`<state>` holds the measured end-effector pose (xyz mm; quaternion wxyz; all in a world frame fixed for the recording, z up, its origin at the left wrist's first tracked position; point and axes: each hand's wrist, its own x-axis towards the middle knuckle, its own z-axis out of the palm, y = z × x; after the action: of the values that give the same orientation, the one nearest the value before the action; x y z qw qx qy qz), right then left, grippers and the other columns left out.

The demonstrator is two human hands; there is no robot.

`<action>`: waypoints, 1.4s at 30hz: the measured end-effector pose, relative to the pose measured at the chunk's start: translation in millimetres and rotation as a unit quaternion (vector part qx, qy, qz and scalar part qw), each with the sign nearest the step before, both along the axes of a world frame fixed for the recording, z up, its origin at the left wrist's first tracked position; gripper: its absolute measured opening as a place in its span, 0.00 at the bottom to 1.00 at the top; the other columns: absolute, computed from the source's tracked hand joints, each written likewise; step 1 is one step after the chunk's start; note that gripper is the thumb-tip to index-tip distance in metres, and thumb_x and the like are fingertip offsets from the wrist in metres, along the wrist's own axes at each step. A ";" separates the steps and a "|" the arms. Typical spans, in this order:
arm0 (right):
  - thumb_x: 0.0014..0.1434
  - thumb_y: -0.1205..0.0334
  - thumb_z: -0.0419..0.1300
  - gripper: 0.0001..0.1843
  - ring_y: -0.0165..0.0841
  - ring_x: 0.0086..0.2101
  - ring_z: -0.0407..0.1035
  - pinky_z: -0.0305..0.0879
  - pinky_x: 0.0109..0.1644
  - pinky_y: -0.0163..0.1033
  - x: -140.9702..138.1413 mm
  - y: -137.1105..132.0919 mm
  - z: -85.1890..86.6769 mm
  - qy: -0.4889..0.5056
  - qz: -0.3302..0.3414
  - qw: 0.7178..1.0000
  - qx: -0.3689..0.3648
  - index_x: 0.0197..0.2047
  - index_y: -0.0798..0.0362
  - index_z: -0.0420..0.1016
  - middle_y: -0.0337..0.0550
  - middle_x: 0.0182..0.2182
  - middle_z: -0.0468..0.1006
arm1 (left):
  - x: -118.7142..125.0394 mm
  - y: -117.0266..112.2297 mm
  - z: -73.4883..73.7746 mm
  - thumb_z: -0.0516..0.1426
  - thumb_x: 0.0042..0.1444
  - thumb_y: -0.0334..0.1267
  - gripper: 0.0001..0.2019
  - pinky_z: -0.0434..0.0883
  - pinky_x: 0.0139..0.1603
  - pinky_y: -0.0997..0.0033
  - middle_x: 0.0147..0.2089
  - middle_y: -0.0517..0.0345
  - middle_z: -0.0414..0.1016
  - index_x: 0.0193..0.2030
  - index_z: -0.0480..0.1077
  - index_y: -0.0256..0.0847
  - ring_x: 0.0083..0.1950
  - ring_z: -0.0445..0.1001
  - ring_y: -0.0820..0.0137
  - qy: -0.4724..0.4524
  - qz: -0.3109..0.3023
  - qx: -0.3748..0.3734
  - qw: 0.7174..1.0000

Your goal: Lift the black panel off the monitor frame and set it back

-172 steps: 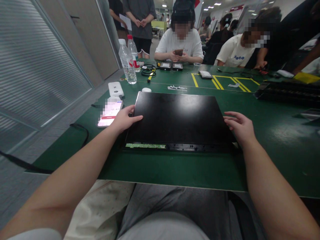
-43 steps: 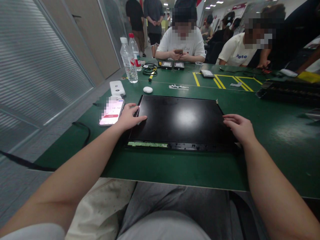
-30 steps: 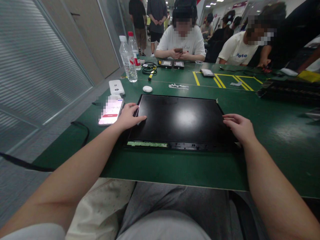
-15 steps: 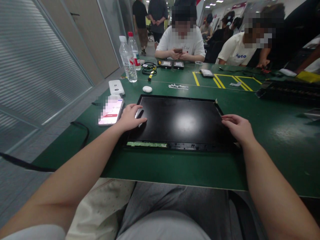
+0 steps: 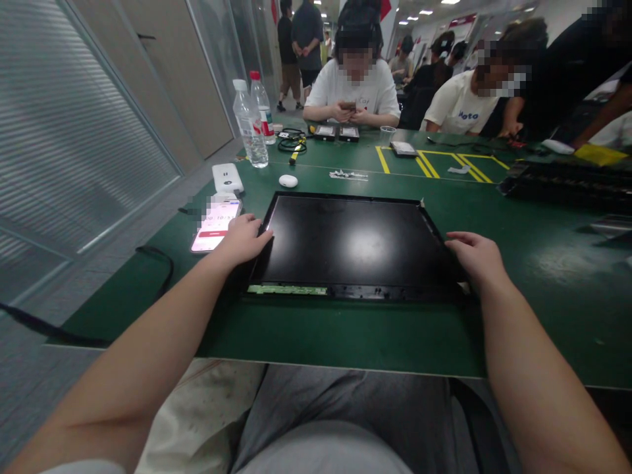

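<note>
A large black flat screen panel point(image 5: 355, 243) lies face up on the green table point(image 5: 345, 329) in front of me, with a green circuit strip point(image 5: 286, 289) along its near edge. My left hand point(image 5: 241, 240) grips the panel's left edge, fingers curled over it. My right hand point(image 5: 474, 257) holds the right edge, fingers bent around the side.
A lit phone point(image 5: 216, 226) lies just left of my left hand, a white device point(image 5: 227, 178) behind it. Two water bottles point(image 5: 251, 131), cables and small boxes stand farther back. Seated people point(image 5: 353, 85) face me. A black tray point(image 5: 567, 184) sits at the right.
The panel has been lowered flat into its frame since the oldest frame. My left thumb has slid off the screen surface to the edge; my right hand shifted slightly outward.
</note>
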<state>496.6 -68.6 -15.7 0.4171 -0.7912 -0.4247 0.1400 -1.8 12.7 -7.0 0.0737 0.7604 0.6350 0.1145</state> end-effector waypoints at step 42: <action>0.35 0.75 0.69 0.27 0.40 0.34 0.77 0.75 0.31 0.42 -34.4 -6.1 19.1 0.261 -0.014 0.965 0.027 0.38 0.46 0.67 0.39 0.33 0.80 | 23.3 -20.9 13.3 0.65 0.52 0.27 0.30 0.74 0.62 0.55 0.57 0.52 0.82 0.63 0.72 0.42 0.60 0.78 0.56 -0.567 0.072 -0.059 0.819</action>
<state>462.2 -74.7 3.4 0.5363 -0.7216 -0.2939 0.3244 21.5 -8.2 6.3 0.4565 0.5078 0.5394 0.4927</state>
